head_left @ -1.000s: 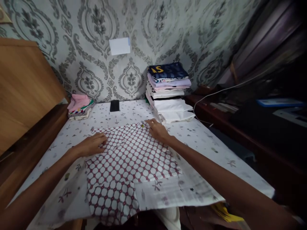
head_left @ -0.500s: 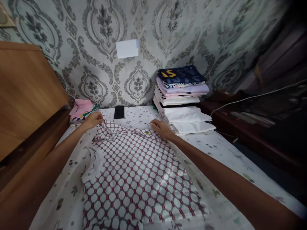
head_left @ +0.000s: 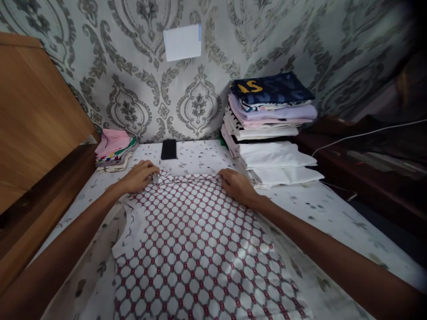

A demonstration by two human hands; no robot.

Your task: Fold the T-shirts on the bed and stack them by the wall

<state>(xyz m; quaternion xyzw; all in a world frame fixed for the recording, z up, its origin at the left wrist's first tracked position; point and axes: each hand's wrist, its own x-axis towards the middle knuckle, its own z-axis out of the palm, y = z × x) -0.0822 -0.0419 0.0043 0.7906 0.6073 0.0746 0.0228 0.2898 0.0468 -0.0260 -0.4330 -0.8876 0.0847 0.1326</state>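
A white sleeveless top (head_left: 196, 240) with a red and grey lattice print lies spread out on the patterned bedsheet (head_left: 303, 218). Its far edge is pinched at the left corner by my left hand (head_left: 140, 176), fingers closed on the cloth. At the right end of that same edge, my right hand (head_left: 237, 186) has its fingers curled closed on the fabric. Between the two hands the edge runs nearly straight. An armhole shows at the left side. The top's near end runs out of view.
A tall stack of folded clothes (head_left: 273, 120) stands at the back right, beyond my right hand. Back left is a smaller folded pile (head_left: 115, 149). A black phone (head_left: 168, 149) lies near the wall. A wooden cabinet (head_left: 40, 120) borders the left side; a white cable (head_left: 367, 135) hangs at right.
My left hand has moved right and slightly nearer with the top's left corner, now gripping it more fully. The far edge is straighter, and the yellow spot on it no longer shows. The view has tilted down.
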